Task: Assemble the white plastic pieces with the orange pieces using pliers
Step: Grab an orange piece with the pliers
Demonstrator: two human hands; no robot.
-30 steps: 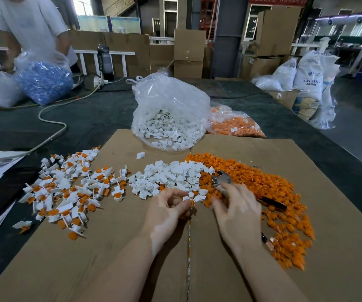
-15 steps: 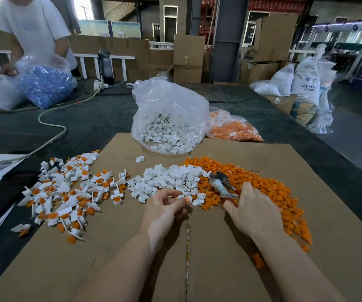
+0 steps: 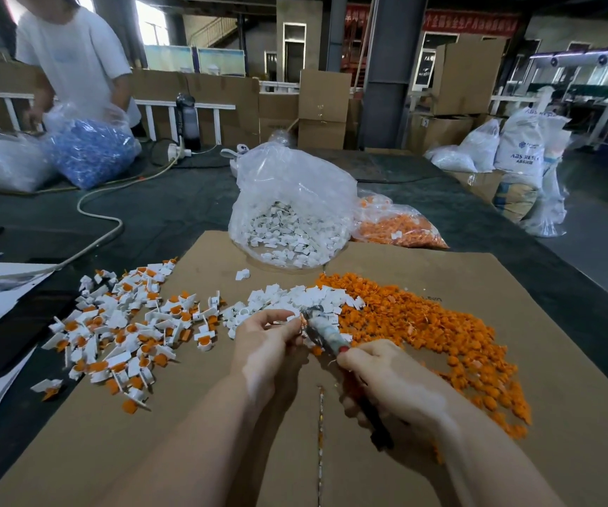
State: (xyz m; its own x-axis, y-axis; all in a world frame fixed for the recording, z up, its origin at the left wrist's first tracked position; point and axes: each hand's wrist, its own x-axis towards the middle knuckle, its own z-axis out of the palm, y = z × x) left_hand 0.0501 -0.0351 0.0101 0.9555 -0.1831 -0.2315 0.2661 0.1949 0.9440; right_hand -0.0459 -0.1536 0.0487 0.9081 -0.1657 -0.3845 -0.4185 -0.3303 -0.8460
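Left hand (image 3: 266,345) pinches a small piece (image 3: 299,321) at the pliers (image 3: 322,333) tip. Right hand (image 3: 386,382) grips the pliers handles. Both over cardboard (image 3: 441,272); white pile (image 3: 306,298), orange pile (image 3: 423,323) just behind the pliers.

Both forearms are bare to the frame's edge; left hand (image 3: 264,351) and right hand (image 3: 390,384) ungloved, no sleeves showing.

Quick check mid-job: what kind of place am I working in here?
Likely a factory or warehouse floor: stacked cartons behind, resin sacks on the right, and bulk bags of parts on a worktable.
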